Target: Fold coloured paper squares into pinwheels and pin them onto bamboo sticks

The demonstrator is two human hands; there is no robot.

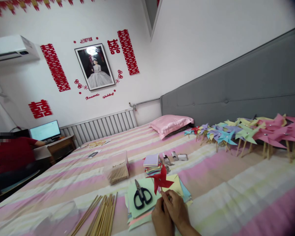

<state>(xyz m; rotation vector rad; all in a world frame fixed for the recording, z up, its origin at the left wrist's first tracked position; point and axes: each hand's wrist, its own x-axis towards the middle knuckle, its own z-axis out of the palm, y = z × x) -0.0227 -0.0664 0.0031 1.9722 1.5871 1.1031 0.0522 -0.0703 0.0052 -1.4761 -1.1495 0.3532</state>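
Just below its blades, a red paper pinwheel [162,178] is held up in my two closed hands. My right hand [175,205] pinches right under the blades, with thumb and fingertips together. Lower down and pressed against it, my left hand [161,216] is closed around the pinwheel's lower part, which the fingers hide. Black-handled scissors [142,196] lie left of my hands on a stack of coloured paper [138,211]. Yellow and blue sheets [177,185] show behind my right hand.
Wooden sticks [104,213] lie at front left, near a clear plastic lid [64,213]. A clear box [118,173] holds small sticks. Small paper squares [151,160] and small boxes [182,157] sit beyond. Finished pinwheels [245,132] stand at right. A person in red [14,155] sits at left.
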